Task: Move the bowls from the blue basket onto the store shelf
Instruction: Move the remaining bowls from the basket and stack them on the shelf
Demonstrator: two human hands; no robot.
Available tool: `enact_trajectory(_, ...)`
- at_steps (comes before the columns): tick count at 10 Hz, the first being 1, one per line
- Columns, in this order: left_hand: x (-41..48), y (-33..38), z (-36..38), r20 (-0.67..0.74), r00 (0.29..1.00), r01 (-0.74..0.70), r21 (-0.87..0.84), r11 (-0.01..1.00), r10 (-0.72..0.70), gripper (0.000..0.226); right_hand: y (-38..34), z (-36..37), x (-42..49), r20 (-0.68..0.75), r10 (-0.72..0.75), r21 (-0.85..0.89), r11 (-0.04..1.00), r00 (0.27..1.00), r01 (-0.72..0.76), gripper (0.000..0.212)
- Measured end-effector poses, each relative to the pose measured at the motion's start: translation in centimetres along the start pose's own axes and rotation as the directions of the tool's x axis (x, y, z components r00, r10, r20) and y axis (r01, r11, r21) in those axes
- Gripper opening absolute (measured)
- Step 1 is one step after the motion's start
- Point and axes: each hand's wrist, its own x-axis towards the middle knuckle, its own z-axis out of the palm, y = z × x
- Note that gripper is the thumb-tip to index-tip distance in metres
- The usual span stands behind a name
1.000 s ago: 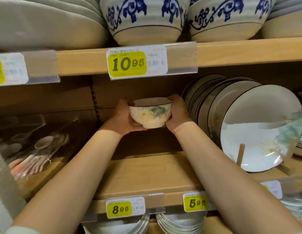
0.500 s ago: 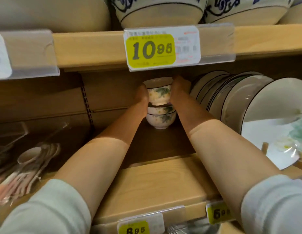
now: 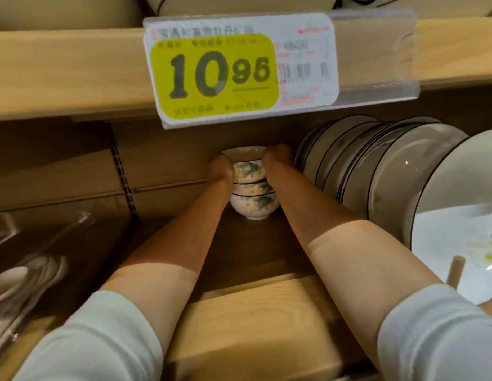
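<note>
Deep on the wooden store shelf (image 3: 253,257), toward its far wall, my left hand (image 3: 220,169) and right hand (image 3: 276,158) clasp the top bowl (image 3: 249,168), fingers curled round its sides, atop two nested bowls (image 3: 256,202). Glazed, rounded floral porcelain is slick: releasing off-centre could topple the stack into the upright plates (image 3: 349,166) nearby on the right.

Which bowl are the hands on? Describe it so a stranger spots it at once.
Find the yellow 10.95 price tag on the upper shelf edge. Below it, deep on the lower wooden shelf, a stack of three small white floral ceramic bowls stands left of the upright black-rimmed plates. It is the top bowl, the only one held between the left hand and right hand.
</note>
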Motion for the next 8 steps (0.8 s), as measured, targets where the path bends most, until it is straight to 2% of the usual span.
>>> enact_trajectory(3, 1.5, -1.1, 0.4, -0.021, 1.000, 0.013, 0.056, 0.998, -0.012, 0.048, 1.4, 0.9, 0.7, -0.015, 0.026, 0.042, 0.999, 1.000, -0.025, 0.034)
enact_trajectory(4, 1.6, -1.9, 1.0, -0.017, 0.998, 0.067, 0.063, 0.996, -0.066, 0.048, 1.4, 0.9, 0.7, 0.024, 0.051, 0.029, 0.998, 0.998, -0.051, 0.035)
enact_trajectory(5, 1.8, -2.5, 1.5, -0.041, 0.998, 0.051, 0.111, 0.993, -0.046, 0.048, 1.4, 0.7, 0.6, 0.061, 0.063, 0.023, 0.998, 0.996, -0.065, 0.037)
enact_trajectory(6, 2.1, -2.5, 1.4, -0.066, 0.996, 0.073, 0.093, 0.993, -0.067, 0.050, 1.2, 0.6, 0.4, 0.046, 0.080, -0.022, 0.997, 0.996, -0.079, 0.038)
enact_trajectory(7, 1.8, -3.0, 1.3, -0.061, 0.994, 0.090, 0.007, 0.996, -0.089, 0.056, 1.5, 0.5, 0.2, 0.078, 0.071, 0.028, 0.997, 0.994, -0.073, 0.039)
enact_trajectory(8, 1.0, -2.8, 1.4, -0.055, 0.994, 0.091, -0.062, 0.994, -0.095, 0.054, 1.5, 0.7, 0.5, 0.064, 0.078, -0.004, 0.997, 0.995, -0.078, 0.038)
